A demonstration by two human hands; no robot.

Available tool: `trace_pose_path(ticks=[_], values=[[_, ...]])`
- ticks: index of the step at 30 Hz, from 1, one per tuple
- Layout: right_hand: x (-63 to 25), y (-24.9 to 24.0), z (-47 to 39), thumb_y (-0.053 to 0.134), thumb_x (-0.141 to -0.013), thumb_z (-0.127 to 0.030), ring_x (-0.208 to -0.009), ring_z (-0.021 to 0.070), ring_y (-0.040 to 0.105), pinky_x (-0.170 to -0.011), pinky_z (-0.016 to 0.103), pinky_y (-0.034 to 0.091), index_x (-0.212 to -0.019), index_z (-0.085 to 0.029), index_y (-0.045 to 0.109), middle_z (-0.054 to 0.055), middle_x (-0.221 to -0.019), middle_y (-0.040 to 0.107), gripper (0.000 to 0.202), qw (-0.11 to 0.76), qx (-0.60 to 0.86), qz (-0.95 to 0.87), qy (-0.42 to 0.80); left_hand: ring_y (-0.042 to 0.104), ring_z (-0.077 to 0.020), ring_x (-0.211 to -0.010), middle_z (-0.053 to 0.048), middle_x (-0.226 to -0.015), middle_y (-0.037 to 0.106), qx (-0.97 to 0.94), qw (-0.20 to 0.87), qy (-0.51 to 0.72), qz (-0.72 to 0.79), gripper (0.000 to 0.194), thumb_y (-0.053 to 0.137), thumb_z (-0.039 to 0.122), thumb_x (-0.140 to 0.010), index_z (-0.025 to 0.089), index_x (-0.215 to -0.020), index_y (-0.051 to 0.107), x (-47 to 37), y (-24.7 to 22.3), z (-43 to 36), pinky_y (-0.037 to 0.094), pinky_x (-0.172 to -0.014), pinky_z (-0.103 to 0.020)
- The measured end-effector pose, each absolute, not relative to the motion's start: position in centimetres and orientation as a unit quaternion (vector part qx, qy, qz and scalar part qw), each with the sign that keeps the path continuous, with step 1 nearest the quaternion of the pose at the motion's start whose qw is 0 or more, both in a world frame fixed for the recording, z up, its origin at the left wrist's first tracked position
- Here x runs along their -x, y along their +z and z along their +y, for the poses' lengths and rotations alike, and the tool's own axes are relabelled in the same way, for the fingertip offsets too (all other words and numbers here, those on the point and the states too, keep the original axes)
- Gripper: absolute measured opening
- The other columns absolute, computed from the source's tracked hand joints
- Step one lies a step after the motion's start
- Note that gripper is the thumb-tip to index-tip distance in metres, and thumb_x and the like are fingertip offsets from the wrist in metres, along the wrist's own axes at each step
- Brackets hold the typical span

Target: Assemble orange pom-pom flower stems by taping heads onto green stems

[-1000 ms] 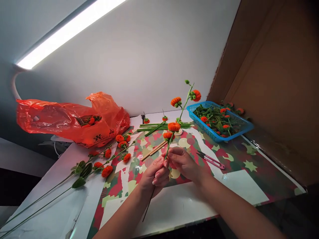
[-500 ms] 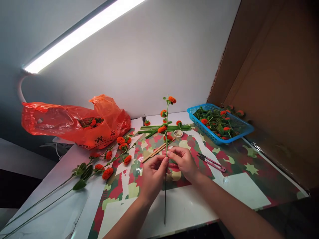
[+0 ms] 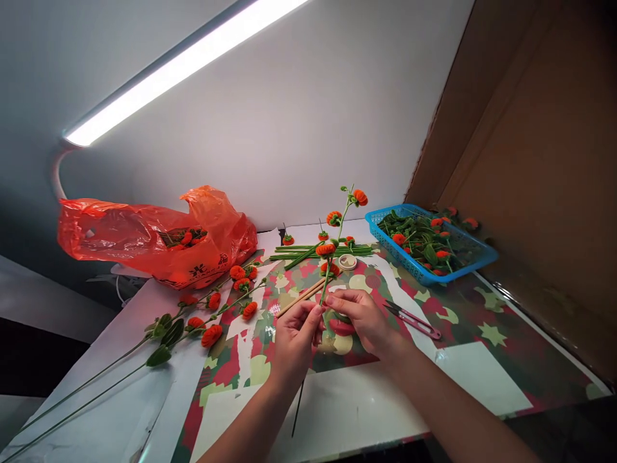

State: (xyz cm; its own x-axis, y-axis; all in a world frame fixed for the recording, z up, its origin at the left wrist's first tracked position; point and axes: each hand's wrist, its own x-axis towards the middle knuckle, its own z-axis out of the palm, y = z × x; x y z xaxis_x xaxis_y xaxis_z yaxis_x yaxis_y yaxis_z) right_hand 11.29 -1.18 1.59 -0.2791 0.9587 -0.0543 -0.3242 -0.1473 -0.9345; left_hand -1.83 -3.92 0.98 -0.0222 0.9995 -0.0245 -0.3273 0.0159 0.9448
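Observation:
An artificial flower stem [image 3: 324, 292] with fuzzy orange blooms and small green buds stands between my hands, its top leaning right. My left hand [image 3: 296, 341] pinches it low down, thumb against the fingers; the thin dark end of the wire pokes out below. Close by on the right, my right hand [image 3: 361, 321] has its thumb and fingertips closed at the stem just above the left hand's grip. Beneath the right fingers shows a rounded red and green patch; whether it is held or lies on the table cannot be made out.
Finished-looking orange flower stems [image 3: 164, 350] lie at left, before a red plastic bag [image 3: 222, 235]. Green stems [image 3: 289, 253], a tape ring [image 3: 348, 262] and wooden sticks [image 3: 299, 299] lie behind my hands. Pink-handled snips [image 3: 417, 323] and a blue basket [image 3: 427, 276] of flowers are at right.
The flower stem has tipped from nearly upright to leaning right, its lower end swinging left. Both hands stay close together on it. The whole view has shifted slightly.

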Motion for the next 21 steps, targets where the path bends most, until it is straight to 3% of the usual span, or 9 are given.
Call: trace_pose_path(ticks=[5, 8, 14, 18, 21], values=[[-11.94, 1.82, -1.32, 0.072, -0.069, -0.032, -0.066, 0.0104, 0.048, -0.062, 0.024, 0.038, -0.061, -0.015, 0.062, 0.0, -0.069, 0.052, 0.021, 0.457, 0.318, -0.44, 0.704, 0.025, 0.0007, -0.031, 0.008, -0.045, 0.041, -0.311, 0.738, 0.492, 0.34, 0.031, 0.072, 0.039, -0.067, 0.014, -0.067, 0.055, 2.2, 0.76, -3.6, 0.018, -0.033, -0.013], [-12.08, 1.47, -1.26, 0.074, -0.067, -0.036, -0.062, 0.0099, 0.048, -0.056, 0.024, 0.037, -0.063, -0.014, 0.062, 0.0, -0.066, 0.052, 0.025, 0.426, 0.348, -0.418, 0.723, 0.025, 0.0005, -0.033, 0.008, -0.048, 0.04, -0.331, 0.739, 0.474, 0.345, 0.03, 0.069, 0.04, -0.07, 0.014, -0.069, 0.053, 2.4, 0.61, -3.5, 0.019, -0.034, -0.013], [-12.0, 0.85, -1.0, 0.08, -0.057, -0.036, -0.061, 0.0092, 0.049, -0.05, 0.021, 0.037, -0.074, -0.014, 0.067, 0.001, -0.071, 0.058, 0.031, 0.433, 0.41, -0.366, 0.715, 0.034, -0.0059, -0.046, 0.005, -0.053, 0.04, -0.533, 0.492, 0.499, 0.474, 0.026, 0.053, 0.039, -0.083, 0.016, -0.071, 0.054, 2.6, 0.49, -3.85, 0.026, -0.042, -0.017], [-12.0, 1.03, -1.02, 0.079, -0.059, -0.037, -0.054, 0.0061, 0.043, -0.045, 0.019, 0.029, -0.072, -0.014, 0.066, -0.002, -0.064, 0.052, 0.029, 0.423, 0.387, -0.362, 0.735, 0.035, -0.0082, -0.049, 0.004, -0.053, 0.04, -0.61, 0.346, 0.492, 0.516, 0.021, 0.05, 0.032, -0.085, 0.018, -0.072, 0.055, 2.81, 0.48, -3.9, 0.029, -0.046, -0.02], [-12.05, 1.32, -1.18, 0.078, -0.061, -0.035, -0.058, 0.0075, 0.046, -0.047, 0.019, 0.029, -0.074, -0.015, 0.064, -0.002, -0.063, 0.052, 0.028, 0.412, 0.389, -0.344, 0.749, 0.037, -0.0089, -0.049, 0.003, -0.054, 0.044, -0.643, 0.25, 0.49, 0.532, 0.017, 0.052, 0.028, -0.084, 0.018, -0.07, 0.056, 2.85, 0.73, -3.95, 0.03, -0.048, -0.021]])
